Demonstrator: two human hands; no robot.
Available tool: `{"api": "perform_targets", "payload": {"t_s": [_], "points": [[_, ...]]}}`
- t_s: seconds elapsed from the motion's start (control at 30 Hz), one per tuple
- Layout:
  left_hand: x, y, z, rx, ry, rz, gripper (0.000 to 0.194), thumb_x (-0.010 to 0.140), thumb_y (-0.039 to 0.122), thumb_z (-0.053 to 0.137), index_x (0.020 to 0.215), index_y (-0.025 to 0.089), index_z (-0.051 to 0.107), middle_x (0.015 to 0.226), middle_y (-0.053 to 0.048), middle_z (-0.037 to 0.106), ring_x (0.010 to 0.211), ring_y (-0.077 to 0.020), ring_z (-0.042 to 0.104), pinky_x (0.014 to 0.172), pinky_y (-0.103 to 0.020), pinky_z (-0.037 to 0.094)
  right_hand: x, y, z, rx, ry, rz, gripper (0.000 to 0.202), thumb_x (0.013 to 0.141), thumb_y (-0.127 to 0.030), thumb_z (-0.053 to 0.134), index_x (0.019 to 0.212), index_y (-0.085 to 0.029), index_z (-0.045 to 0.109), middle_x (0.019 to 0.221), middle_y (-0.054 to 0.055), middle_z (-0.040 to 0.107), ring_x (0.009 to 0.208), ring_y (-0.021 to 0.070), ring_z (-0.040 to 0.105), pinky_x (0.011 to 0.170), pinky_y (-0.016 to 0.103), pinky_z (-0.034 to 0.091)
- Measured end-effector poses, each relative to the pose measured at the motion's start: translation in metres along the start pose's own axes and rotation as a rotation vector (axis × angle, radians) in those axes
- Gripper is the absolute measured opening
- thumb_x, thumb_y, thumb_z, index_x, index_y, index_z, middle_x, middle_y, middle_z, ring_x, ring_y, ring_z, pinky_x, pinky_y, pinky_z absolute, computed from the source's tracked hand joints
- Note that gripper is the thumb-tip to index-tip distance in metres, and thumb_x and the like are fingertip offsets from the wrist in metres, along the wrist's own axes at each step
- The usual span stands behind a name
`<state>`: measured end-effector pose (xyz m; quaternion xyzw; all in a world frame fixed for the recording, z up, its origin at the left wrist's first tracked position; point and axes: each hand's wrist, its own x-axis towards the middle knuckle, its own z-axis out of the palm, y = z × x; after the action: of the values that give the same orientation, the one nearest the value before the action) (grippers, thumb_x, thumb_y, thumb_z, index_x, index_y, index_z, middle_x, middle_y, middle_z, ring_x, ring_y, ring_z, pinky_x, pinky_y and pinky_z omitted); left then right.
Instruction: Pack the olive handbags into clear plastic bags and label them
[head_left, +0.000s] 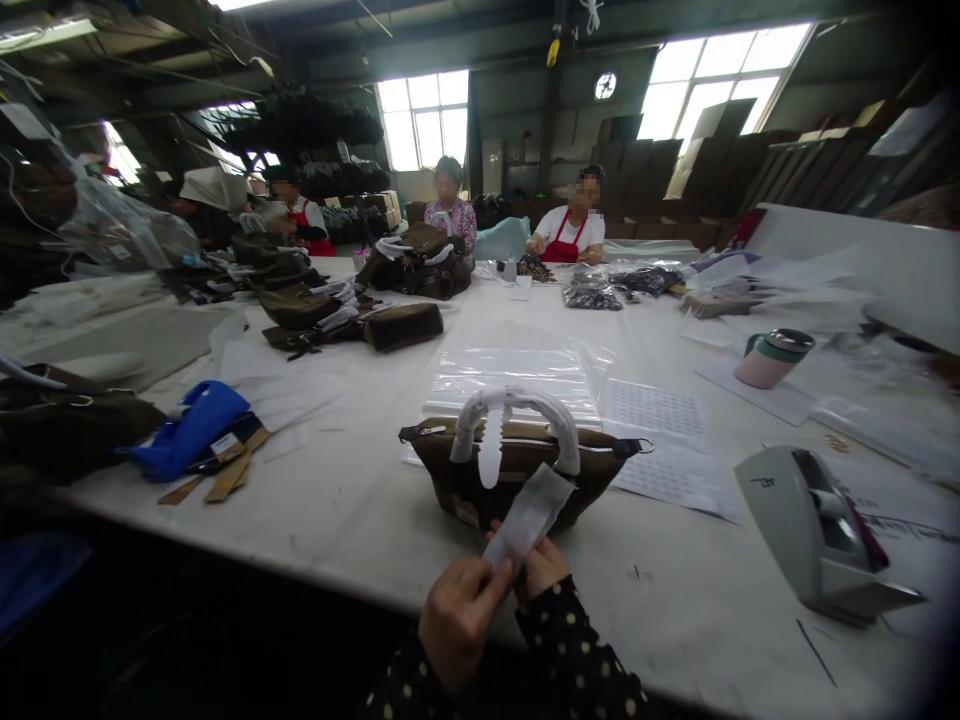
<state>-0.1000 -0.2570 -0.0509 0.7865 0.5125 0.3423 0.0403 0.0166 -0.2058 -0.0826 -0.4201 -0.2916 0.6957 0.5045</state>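
An olive-brown handbag (525,455) stands on the white table in front of me. Its two handles (559,412) are wrapped in white material, and a white notched tag (491,450) hangs between them. My left hand (459,612) is closed, pinching the lower end of a translucent whitish strip (532,510) between thumb and fingers. The strip slants up across the bag's front to the base of the right handle. My right hand (541,570) is closed at the strip's lower right edge, its fingers partly hidden behind it.
Clear plastic sheets (510,375) and a printed label sheet (667,440) lie behind the bag. A tape dispenser (817,530) and a pink cup (774,358) stand right. Blue cloth (195,425) and piled bags (322,305) are left. Co-workers (574,225) sit across the table.
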Motion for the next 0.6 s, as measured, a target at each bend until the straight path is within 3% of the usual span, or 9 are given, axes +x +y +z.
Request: {"api": "perform_targets", "payload": {"t_s": [0.2, 0.3, 0.37, 0.47, 0.53, 0.6], "points": [[-0.001, 0.001, 0.0, 0.12, -0.028, 0.059, 0.036, 0.084, 0.009, 0.042, 0.111, 0.024, 0.06, 0.068, -0.006, 0.058, 0.064, -0.0164, 0.052, 0.059, -0.027, 0.043, -0.003, 0.008, 0.002, 0.104, 0.081, -0.059, 0.044, 0.062, -0.054, 0.065, 0.088, -0.019, 0.064, 0.088, 0.009, 0.067, 0.084, 0.0253, 0.061, 0.075, 0.039, 0.05], [-0.014, -0.002, -0.015, -0.052, -0.113, 0.05, 0.028, 0.082, 0.016, 0.048, 0.103, 0.025, 0.063, 0.078, -0.007, 0.059, 0.071, -0.0177, 0.053, 0.063, -0.029, 0.045, 0.001, 0.01, -0.004, 0.009, 0.156, -0.044, 0.044, 0.06, -0.053, 0.069, 0.084, -0.017, 0.065, 0.081, 0.011, 0.068, 0.076, 0.0242, 0.062, 0.071, 0.039, 0.05], [-0.019, -0.009, -0.027, -0.261, -0.092, -0.133, 0.021, 0.081, 0.025, 0.051, 0.096, 0.024, 0.065, 0.09, -0.008, 0.06, 0.082, -0.02, 0.055, 0.071, -0.031, 0.046, 0.004, 0.009, -0.01, -0.033, 0.131, -0.022, 0.045, 0.059, -0.056, 0.068, 0.081, -0.017, 0.067, 0.08, 0.011, 0.068, 0.074, 0.0244, 0.062, 0.069, 0.039, 0.05], [-0.009, -0.02, -0.031, -0.621, -0.045, -0.597, 0.034, 0.084, 0.039, 0.044, 0.108, 0.02, 0.058, 0.105, -0.01, 0.059, 0.094, -0.0219, 0.055, 0.083, -0.035, 0.044, 0.007, 0.006, -0.017, -0.077, 0.077, -0.035, 0.045, 0.056, -0.054, 0.071, 0.081, -0.017, 0.069, 0.084, 0.01, 0.069, 0.077, 0.0238, 0.062, 0.073, 0.039, 0.049], [0.003, -0.023, -0.017, -0.901, -0.186, -0.734, 0.046, 0.081, 0.047, 0.048, 0.113, 0.016, 0.054, 0.101, -0.011, 0.062, 0.09, -0.0215, 0.058, 0.081, -0.034, 0.044, 0.008, 0.003, -0.022, -0.095, 0.068, -0.04, 0.048, 0.055, -0.054, 0.072, 0.083, -0.016, 0.069, 0.084, 0.01, 0.069, 0.077, 0.0235, 0.062, 0.076, 0.039, 0.048], [0.012, -0.02, 0.006, -1.118, -0.362, -0.761, 0.05, 0.072, 0.05, 0.058, 0.104, 0.012, 0.058, 0.085, -0.008, 0.065, 0.075, -0.0189, 0.059, 0.07, -0.031, 0.046, 0.008, -0.002, -0.028, -0.151, 0.055, -0.032, 0.05, 0.055, -0.055, 0.071, 0.081, -0.013, 0.069, 0.08, 0.011, 0.069, 0.073, 0.0236, 0.062, 0.073, 0.039, 0.048]]}}
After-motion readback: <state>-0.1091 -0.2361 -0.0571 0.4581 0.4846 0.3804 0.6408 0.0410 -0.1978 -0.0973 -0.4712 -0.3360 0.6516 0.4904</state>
